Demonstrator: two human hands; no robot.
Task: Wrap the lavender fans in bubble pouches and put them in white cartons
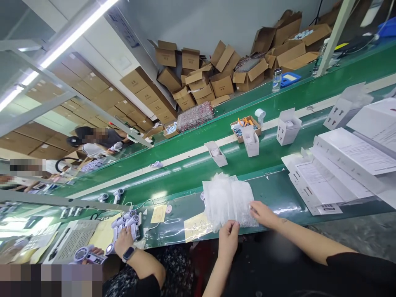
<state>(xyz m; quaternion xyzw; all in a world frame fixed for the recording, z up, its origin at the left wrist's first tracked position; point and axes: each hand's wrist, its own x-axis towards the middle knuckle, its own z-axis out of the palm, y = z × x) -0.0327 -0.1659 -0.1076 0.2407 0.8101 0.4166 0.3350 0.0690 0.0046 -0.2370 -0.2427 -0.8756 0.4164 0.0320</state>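
Observation:
A stack of translucent white bubble-wrap bags (227, 198) lies on the green bench in front of me. My left hand (228, 236) is closed at the stack's near edge, thumb and fingers pinched together on it. From the right, my right hand (261, 213) grips the side edge of the same bags between thumb and fingers. Partly under the bags, to the left, is a yellow paper (194, 229) with handwriting. A small round item peeks out at the stack's left side; I cannot tell its kind.
Open white boxes (251, 142) stand on the green conveyor (185, 165). Flattened white cartons (328, 177) lie at the right. On the left, a co-worker's hand (123, 241) touches lilac handheld devices (126, 220). An orange-filled tray (244, 128) sits behind; brown cartons (222, 84) pile up beyond.

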